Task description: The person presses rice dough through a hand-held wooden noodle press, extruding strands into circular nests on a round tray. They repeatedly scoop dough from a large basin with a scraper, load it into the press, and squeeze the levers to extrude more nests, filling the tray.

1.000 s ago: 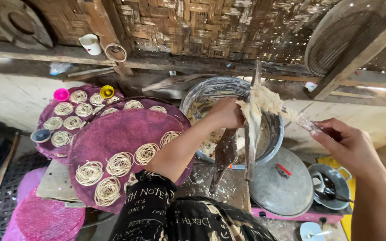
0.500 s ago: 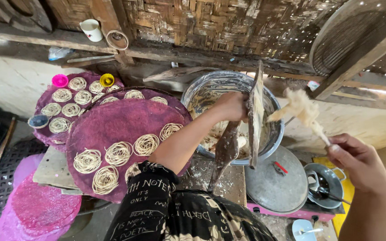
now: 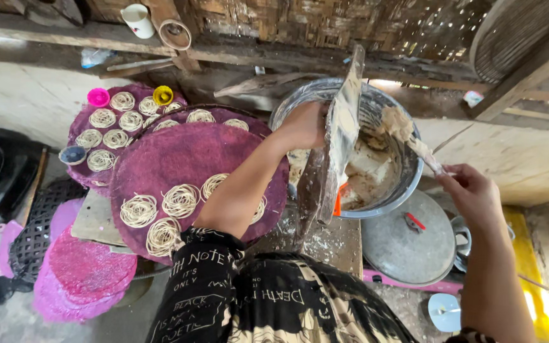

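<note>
My left hand [image 3: 304, 125] grips a long wooden paddle [image 3: 340, 124] caked with pale dough, standing it on end at the near rim of a large metal bowl [image 3: 396, 198]. My right hand [image 3: 471, 192] holds a thin stick-like tool [image 3: 426, 149] whose dough-laden tip reaches into the bowl. Lumps of pale dough [image 3: 366, 170] lie inside the bowl. To the left, a round purple woven tray [image 3: 179, 155] carries several coiled noodle nests [image 3: 181, 199].
A second purple tray [image 3: 90, 178] with more noodle nests sits behind, with small pink [image 3: 98, 97] and yellow [image 3: 163, 95] cups. A round metal lid [image 3: 408, 240] lies right of the bowl. More purple mats [image 3: 87, 267] lie stacked at lower left. A wooden shelf and woven wall stand behind.
My right hand has brought the dough-laden stick down from mid-air into the bowl. My left hand still holds the paddle at the bowl's rim.
</note>
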A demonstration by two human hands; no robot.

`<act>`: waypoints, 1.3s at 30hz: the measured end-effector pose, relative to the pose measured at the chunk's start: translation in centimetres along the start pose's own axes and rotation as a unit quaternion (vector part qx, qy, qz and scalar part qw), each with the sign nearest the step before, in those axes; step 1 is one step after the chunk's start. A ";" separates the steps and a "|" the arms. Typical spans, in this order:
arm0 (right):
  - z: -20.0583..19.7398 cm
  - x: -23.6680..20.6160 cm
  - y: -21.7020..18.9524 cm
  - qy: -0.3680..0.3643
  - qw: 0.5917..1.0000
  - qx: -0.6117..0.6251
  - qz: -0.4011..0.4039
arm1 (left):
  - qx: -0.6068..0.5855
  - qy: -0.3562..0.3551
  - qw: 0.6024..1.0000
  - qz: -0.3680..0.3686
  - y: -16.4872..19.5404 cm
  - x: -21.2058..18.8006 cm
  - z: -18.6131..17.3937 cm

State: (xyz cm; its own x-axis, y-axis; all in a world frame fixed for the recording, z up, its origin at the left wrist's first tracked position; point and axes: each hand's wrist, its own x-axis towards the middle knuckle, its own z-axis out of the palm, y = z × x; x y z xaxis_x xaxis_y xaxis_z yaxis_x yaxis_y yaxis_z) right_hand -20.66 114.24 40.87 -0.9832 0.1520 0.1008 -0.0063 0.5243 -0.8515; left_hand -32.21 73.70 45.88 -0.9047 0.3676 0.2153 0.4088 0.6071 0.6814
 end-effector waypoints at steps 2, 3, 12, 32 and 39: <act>0.1 0.2 0.2 0.007 0.999 -0.034 0.012 | -0.015 0.008 1.000 0.015 -0.3 -0.3 0.0; 0.0 0.3 0.2 0.008 0.999 -0.031 0.019 | -0.030 0.012 0.999 0.022 -0.5 -0.5 0.0; 0.2 -2.1 -3.9 -0.005 0.986 0.167 0.024 | 0.013 -0.031 0.999 -0.021 0.3 -0.5 0.7; 10.1 -6.6 -9.4 0.054 0.959 0.037 -0.277 | 0.078 -0.086 0.993 -0.024 -0.4 2.5 3.8; 6.8 -4.0 -6.7 0.060 0.960 0.251 -0.107 | -0.018 -0.051 0.998 -0.045 -2.8 1.4 2.7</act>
State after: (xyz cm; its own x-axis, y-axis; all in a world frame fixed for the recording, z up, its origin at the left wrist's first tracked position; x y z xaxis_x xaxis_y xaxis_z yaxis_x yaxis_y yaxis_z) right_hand -17.95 104.39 42.71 -0.9216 0.1964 0.3347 -0.3232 0.0890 -0.9422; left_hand -34.28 74.46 42.40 -0.9198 0.3837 0.0818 0.3208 0.6157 0.7197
